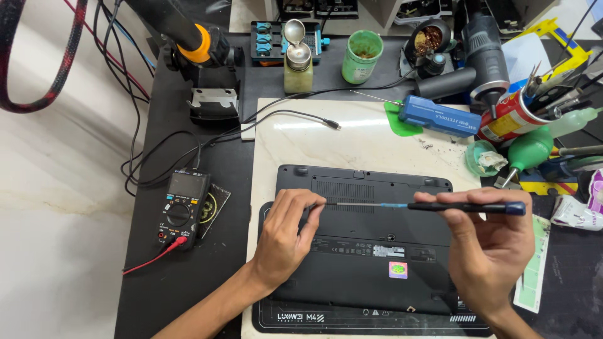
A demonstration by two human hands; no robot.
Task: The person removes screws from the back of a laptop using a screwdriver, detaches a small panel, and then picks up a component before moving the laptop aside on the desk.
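Right hand (487, 245) has its grip clenched on the black handle of one long screwdriver (433, 206), held level above the laptop. Left hand (286, 235) pinches the metal tip end of the same shaft between thumb and fingertips (316, 203), so both grips are on one tool, one at each end

Under the hands: one black laptop (364, 251), lid down, underside up, vent grille toward the far edge, one small coloured sticker (397, 270) near the middle. It lies on one dark work mat (301, 317), mat on a pale marble slab (314, 144), slab on the black counter (163, 289)

Left of the laptop: one multimeter (182, 207), well apart from the left hand, one red probe lead (154, 257) plugged in at its base. Loose black cables (157, 163) loop beyond it; one cable end (333, 124) lies on the slab

Far edge of the counter: one pump-top bottle (297, 59), one green cup (362, 56), one blue clamp fixture (267, 41) behind the bottle, one brass-wool tip cleaner (429, 41)

Right side: one blue tool (440, 117) lying on a green pad, one grey hot-air handle (487, 53), one red can (512, 116) stuffed with tweezers and picks (too many to count), one green air blower (531, 150). Further right is cluttered, cannot make out the items

Top left: one black arm with an orange collar (201, 41), above a metal bracket (213, 100)
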